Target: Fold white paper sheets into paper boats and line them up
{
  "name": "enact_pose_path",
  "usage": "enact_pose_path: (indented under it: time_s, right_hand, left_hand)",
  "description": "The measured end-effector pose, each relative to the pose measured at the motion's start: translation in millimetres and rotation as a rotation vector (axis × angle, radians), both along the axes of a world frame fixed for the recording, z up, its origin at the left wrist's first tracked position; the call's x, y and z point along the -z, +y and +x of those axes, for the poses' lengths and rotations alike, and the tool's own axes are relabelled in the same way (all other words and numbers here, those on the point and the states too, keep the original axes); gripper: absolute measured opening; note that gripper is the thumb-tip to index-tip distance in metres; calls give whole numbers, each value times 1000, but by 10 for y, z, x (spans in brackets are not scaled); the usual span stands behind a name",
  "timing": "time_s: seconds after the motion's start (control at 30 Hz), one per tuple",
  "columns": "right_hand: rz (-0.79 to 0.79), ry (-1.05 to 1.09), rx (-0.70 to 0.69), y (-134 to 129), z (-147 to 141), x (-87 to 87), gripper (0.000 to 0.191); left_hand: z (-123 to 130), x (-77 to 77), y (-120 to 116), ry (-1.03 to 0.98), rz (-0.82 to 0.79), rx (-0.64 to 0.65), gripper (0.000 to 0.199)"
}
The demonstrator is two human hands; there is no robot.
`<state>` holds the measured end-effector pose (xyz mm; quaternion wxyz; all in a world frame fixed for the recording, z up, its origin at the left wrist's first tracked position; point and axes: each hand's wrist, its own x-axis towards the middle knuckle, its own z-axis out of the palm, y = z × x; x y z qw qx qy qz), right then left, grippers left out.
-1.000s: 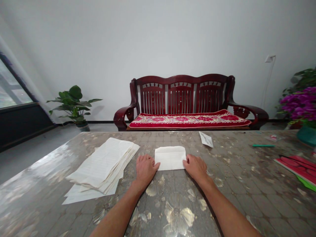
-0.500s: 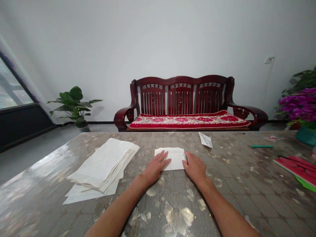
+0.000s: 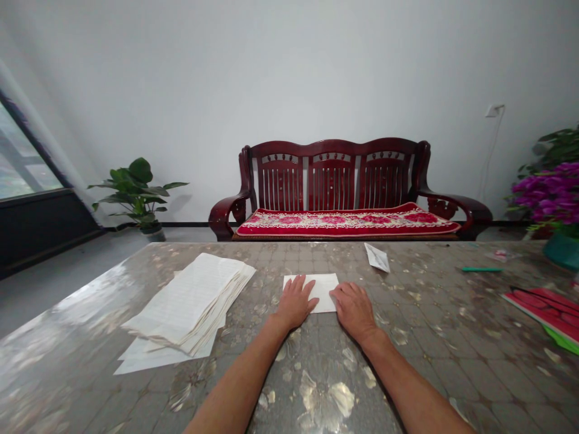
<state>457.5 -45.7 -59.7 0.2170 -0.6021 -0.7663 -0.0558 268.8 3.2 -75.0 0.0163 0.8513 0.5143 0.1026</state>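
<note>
Well, paper [image 3: 324, 286] in lower middle of frame; left hand [image 3: 295, 302] spread flat on it, gripping nothing; right hand [image 3: 355, 307] half-curled at its edge, pinch unclear. Uneven push could skew it.

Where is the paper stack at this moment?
In the head view, the paper stack lies on the left side of the table, to the left of the left hand and the small sheet under it.
</note>
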Motion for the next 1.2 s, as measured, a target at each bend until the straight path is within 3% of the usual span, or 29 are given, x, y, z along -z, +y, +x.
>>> enact_pose_path:
  time_s: [0.13,0.23,0.33,0.43,0.5,0.57,0.8,0.9,1.03,1.2]
  right_hand:
    - [46,292,-177,35,-86,48,36]
    - [-89,528,-233,141,-291,46,50]
    - [-281,849,-197,320,-554,55,65]
    - [-343,1089,-106,495,-753,119,77]
    - [-346,1124,-44,558,-813,169,77]
    - [-333,1034,-15,569,-819,189,72]
    - [-383,367,75,474,-631,52,64]
    - [-400,149,53,457,-514,62,63]
    - [-397,-9,67,438,-357,104,62]
    - [-400,-48,138,416,-169,91,63]
  left_hand:
    - [0,50,8,72,4,-40,56]
    - [4,47,2,89,-5,-61,58]
    - [11,34,-4,111,-29,-81,58]
    - [21,38,-5,131,-15,-86,57]
    - [22,44,-3,138,5,-84,56]
    - [18,42,-5,137,18,-77,57]
    - [6,-14,-14,63,46,-83,48]
    - [4,-2,5,47,56,-108,47]
    - [-60,45,61,49,76,-159,49]
    - [-211,83,126,72,98,-211,50]
